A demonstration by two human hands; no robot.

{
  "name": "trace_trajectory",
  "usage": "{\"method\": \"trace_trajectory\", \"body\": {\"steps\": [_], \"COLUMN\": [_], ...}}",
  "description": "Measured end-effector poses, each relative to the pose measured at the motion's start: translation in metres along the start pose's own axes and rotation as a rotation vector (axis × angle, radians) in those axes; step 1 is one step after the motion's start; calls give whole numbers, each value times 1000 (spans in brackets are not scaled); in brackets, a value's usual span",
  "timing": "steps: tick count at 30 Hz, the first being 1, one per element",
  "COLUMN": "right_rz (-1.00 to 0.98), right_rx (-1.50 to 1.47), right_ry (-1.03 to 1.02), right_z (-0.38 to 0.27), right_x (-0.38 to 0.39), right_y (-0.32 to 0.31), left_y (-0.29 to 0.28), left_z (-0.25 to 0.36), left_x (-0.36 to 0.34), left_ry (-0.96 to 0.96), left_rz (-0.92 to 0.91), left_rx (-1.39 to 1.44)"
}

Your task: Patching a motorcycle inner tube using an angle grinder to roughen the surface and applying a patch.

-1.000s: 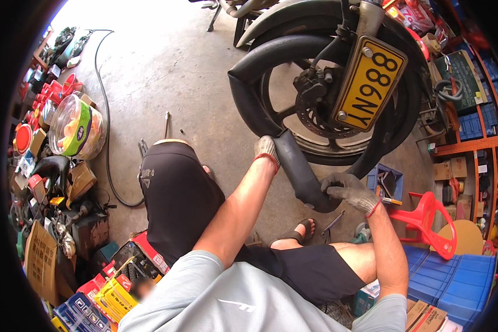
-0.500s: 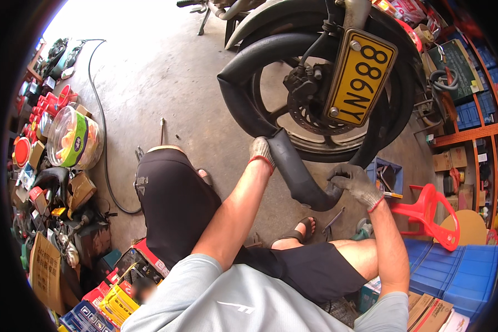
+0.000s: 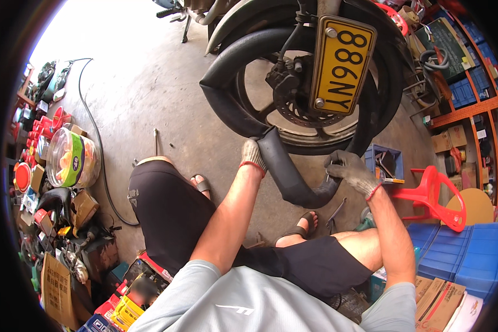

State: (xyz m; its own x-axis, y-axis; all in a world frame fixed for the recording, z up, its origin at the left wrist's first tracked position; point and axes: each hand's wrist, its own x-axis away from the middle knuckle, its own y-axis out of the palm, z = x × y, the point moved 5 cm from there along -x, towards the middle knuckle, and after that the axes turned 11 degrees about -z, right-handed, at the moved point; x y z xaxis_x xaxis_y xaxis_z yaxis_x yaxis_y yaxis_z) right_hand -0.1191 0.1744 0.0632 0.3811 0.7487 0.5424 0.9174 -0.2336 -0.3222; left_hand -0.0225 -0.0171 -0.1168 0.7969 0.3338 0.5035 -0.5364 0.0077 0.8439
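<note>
A black inner tube (image 3: 285,169) hangs in a loop from the front wheel (image 3: 315,143) of a motorcycle, its lower part sagging and folded. My left hand (image 3: 251,153), in a whitish knit work glove, is closed round the tube's edge at the fold. On the right, my right hand (image 3: 353,172), in a dirtier grey glove, is closed in a pinch at the tube's lower bend. A thin, light-coloured piece like a valve stem (image 3: 328,178) shows just under its fingertips; their exact grip is partly hidden. A yellow number plate (image 3: 344,63) is fixed above the brake disc.
A blue crate (image 3: 385,160) with tools stands right of my right hand, near a red plastic stool (image 3: 434,200). Orange shelving (image 3: 470,113) lines the right. A clear tub (image 3: 72,157) and a black hose (image 3: 94,122) lie left. A long tool (image 3: 155,142) is on the floor.
The view has shifted a little, moving the wheel leftward and up in the picture. My right fingers have shifted slightly, and the thin piece beneath them now shows. My left hand keeps its hold.
</note>
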Motion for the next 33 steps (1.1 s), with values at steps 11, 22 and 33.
{"method": "trace_trajectory", "body": {"steps": [11,22,33], "right_rz": [28,-58,-6], "right_rx": [21,176,167], "right_ry": [-27,14,40], "right_z": [15,16,23], "right_x": [-6,-6,-19], "right_y": [-6,7,13], "left_y": [14,28,61], "left_z": [-6,-10,-10], "left_x": [17,23,44], "left_ry": [-199,-288,-256], "left_rz": [-119,-545,-815], "left_rx": [-285,97,194]}}
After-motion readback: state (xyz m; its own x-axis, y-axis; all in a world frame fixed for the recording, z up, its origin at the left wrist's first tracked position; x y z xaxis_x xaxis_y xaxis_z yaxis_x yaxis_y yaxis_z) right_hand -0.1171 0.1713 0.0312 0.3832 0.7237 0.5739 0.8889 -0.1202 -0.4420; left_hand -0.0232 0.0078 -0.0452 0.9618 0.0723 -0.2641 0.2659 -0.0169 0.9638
